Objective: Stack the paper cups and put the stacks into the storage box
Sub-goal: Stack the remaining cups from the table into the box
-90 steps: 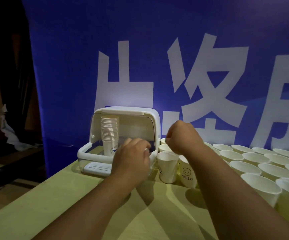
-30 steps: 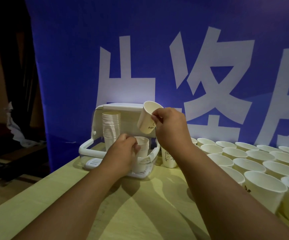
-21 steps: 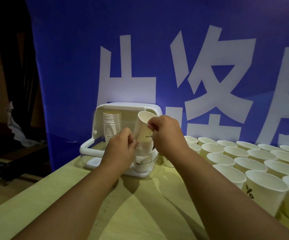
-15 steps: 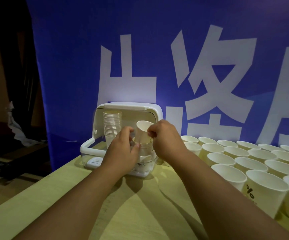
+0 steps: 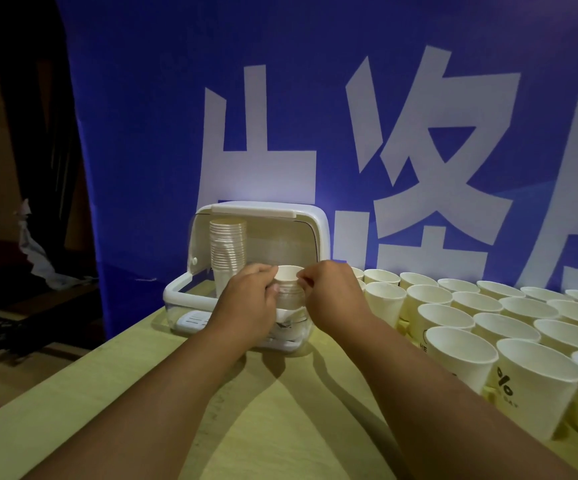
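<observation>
Pale yellow-green table (image 5: 280,427), head view only. White plastic storage box (image 5: 173,294) near far edge of table, left of centre; lid (image 5: 263,208) swung up and back, standing in front of blue banner (image 5: 135,133) with large white characters.

Inside box, left side: tall stack (image 5: 228,251) of paper cups, upright, mouth up, top close under raised lid. Inside box, right side: short stack (image 5: 291,299), upright, lower part seen through clear front wall and somewhat blurred. Top cup (image 5: 289,273) seated in short stack, mouth up, rim level with fingertips of both hands.

Left hand (image 5: 246,306): fingers curled round left side of short stack just below top cup's rim, gripping. Right hand (image 5: 332,296): thumb and forefinger pinching right side of top cup's rim, remaining fingers curled in. Both forearms bare, reaching in from near edge of table and converging on box.

Loose cups (image 5: 460,355) standing mouth up in close rows across right half of table, from just right of box out to right edge. Dark print on nearest ones, partly legible: "HE" on one, a percent-like mark on another. Count not readable; far rows cut off by frame.

Left of table: dim room, crumpled white cloth (image 5: 36,261) against dark background, detail too dark to tell.
</observation>
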A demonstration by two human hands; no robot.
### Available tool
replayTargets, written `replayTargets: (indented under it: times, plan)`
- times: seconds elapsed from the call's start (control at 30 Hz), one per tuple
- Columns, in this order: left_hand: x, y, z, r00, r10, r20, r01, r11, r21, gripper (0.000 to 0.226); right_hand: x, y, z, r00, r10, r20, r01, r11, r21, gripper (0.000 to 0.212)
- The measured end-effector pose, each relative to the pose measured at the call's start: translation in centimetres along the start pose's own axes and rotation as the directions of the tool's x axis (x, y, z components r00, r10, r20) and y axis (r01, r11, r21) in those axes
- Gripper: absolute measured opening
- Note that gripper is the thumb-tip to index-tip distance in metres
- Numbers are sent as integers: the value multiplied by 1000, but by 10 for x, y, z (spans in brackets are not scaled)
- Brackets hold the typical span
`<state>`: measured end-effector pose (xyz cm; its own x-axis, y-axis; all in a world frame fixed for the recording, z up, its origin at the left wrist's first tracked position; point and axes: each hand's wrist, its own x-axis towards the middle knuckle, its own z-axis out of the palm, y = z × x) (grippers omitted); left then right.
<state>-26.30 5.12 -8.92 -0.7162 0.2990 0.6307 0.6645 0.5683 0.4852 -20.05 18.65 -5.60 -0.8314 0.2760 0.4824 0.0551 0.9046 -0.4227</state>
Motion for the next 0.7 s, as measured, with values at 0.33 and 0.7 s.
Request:
replayTargets:
  times: [0.33, 0.7]
  plan:
    - [-5, 8, -6, 999, 2, -37, -2, 1000, -9, 35, -1, -2, -10, 998, -18, -65, 24, 995, 96, 30]
    - [-35, 72, 10, 961, 270, 53, -258, 951, -173, 19, -8, 31, -125, 965, 247, 87, -218, 942, -254, 27]
